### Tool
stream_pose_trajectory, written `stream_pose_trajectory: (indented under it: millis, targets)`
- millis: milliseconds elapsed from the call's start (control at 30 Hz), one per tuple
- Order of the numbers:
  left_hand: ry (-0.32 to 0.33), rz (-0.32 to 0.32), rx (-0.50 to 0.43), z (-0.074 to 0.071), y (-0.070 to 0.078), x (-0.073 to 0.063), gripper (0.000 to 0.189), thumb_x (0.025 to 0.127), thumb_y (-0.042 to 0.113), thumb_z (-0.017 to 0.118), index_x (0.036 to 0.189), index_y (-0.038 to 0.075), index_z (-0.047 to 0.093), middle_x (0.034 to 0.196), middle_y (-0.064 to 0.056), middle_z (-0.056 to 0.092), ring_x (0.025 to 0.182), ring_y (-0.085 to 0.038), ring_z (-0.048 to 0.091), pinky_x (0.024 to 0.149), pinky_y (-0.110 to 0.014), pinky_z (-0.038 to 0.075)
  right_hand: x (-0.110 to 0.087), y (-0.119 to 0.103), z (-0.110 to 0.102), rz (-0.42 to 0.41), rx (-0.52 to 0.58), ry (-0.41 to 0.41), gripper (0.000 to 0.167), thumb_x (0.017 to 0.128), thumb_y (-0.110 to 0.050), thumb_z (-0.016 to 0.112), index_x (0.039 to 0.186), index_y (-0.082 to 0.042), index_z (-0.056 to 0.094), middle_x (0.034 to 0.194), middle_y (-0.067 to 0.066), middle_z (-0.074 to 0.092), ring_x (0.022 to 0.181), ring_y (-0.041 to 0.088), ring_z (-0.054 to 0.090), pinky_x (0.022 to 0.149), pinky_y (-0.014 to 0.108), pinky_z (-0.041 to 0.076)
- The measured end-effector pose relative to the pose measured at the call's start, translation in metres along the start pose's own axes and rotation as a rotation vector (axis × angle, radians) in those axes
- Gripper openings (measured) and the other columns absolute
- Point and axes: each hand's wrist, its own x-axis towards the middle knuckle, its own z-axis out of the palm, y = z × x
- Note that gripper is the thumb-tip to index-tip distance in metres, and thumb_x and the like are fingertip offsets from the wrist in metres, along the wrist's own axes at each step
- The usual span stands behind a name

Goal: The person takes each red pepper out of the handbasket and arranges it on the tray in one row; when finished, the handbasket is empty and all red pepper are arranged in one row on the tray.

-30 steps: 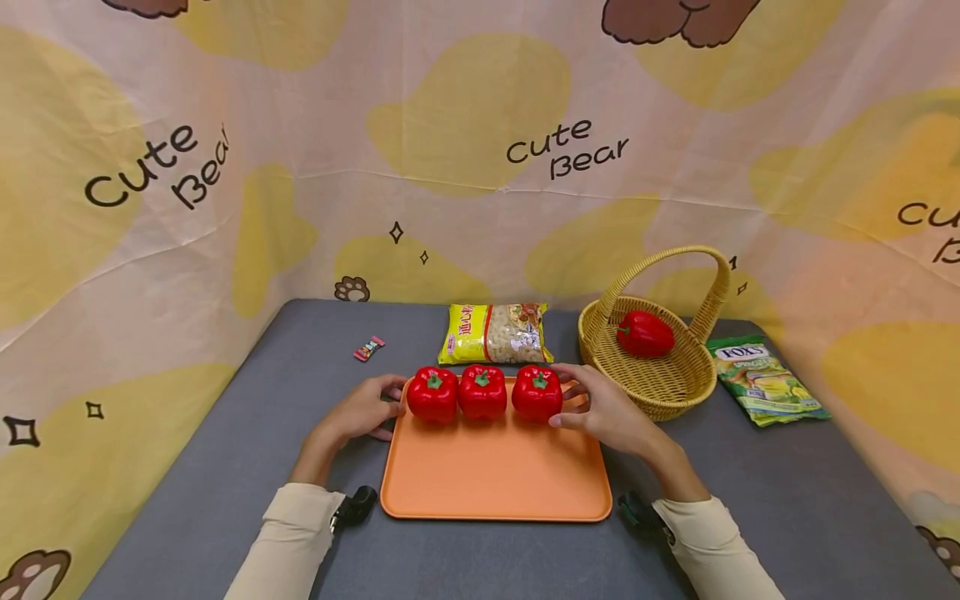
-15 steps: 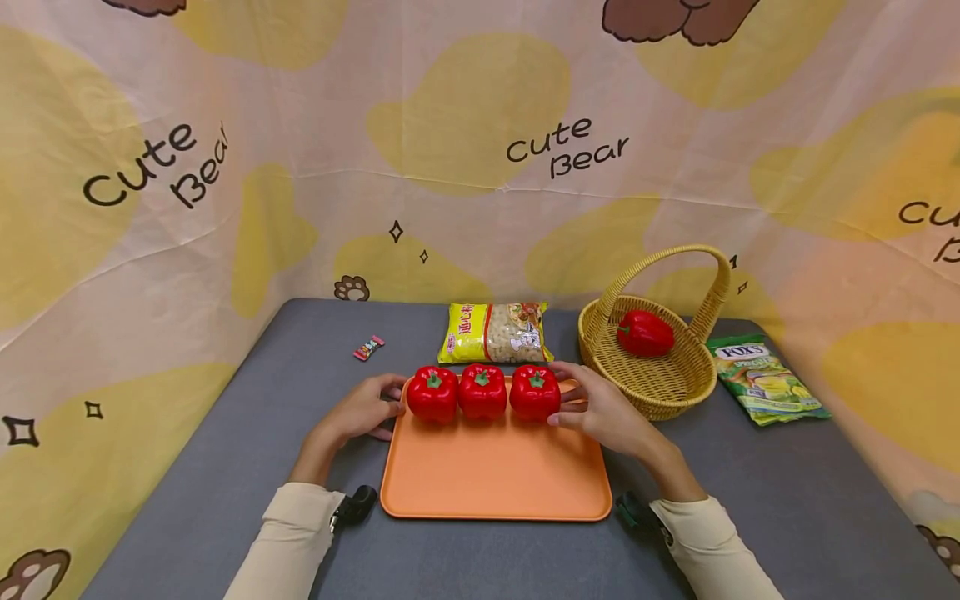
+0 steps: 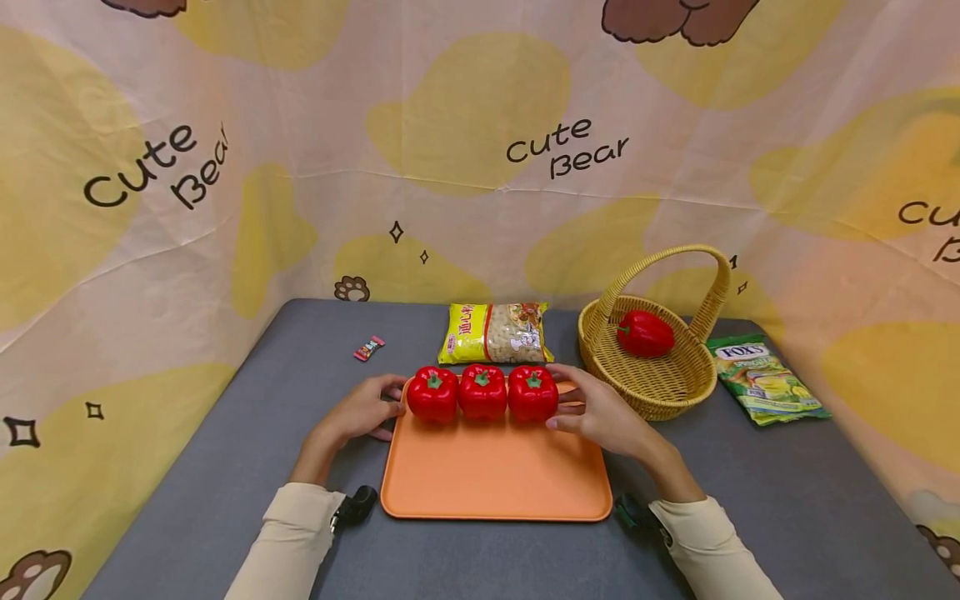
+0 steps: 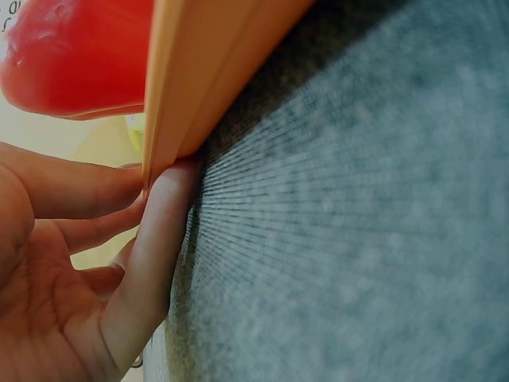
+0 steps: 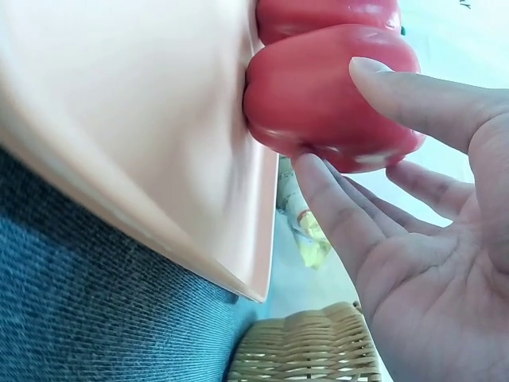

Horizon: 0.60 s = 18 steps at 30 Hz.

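Note:
Three glossy red bell peppers stand in a row along the far edge of an orange tray [image 3: 495, 475], green stems up. My right hand [image 3: 607, 417] holds the right-hand bell pepper [image 3: 533, 393], thumb on its near side and fingers at its outer and far side. In the right wrist view this bell pepper [image 5: 334, 99] sits against the middle one [image 5: 326, 16]. My left hand [image 3: 362, 410] touches the tray's left rim near the far corner, beside the left bell pepper [image 3: 432, 395]. The left wrist view shows those fingers fairly straight against the tray's edge [image 4: 187, 87].
A yellow wicker basket [image 3: 656, 408] with a raised handle stands at the right, a red pepper [image 3: 647, 333] lying in it. Beyond the tray lies a yellow pasta bag [image 3: 495, 333]. A green FOX'S candy bag [image 3: 768, 383] is far right, a small wrapped candy [image 3: 368, 348] back left.
The right-hand bell pepper has slid a little to the left with my right hand, narrowing the gap to the middle one. My left hand and the tray stay in place.

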Motion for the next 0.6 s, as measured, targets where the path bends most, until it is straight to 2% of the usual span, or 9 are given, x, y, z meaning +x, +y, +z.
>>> stream_pose_trajectory:
  millis: [267, 600]
  targets:
    - [0.002, 0.001, 0.006, 0.000, 0.001, -0.001, 0.052, 0.100, 0.004, 0.061, 0.150, -0.006, 0.051, 0.125, -0.021, 0.060, 0.099, -0.024, 0.067, 0.067, -0.040, 0.067, 0.000, 0.001, -0.001, 0.002, -0.001, 0.001, 0.082, 0.086, -0.002, 0.086, 0.156, -0.001, 0.044, 0.148, 0.022, 0.055, 0.121, 0.037, 0.069, 0.099, 0.036, 0.061]
    - [0.002, -0.006, 0.005, 0.001, 0.001, -0.001, 0.053, 0.100, 0.004, 0.062, 0.151, -0.005, 0.050, 0.125, -0.020, 0.059, 0.099, -0.024, 0.067, 0.068, -0.040, 0.067, -0.004, -0.008, -0.012, -0.044, -0.093, 0.003, 0.072, 0.090, -0.010, 0.083, 0.153, -0.002, 0.050, 0.145, 0.021, 0.059, 0.123, 0.039, 0.067, 0.104, 0.056, 0.057]
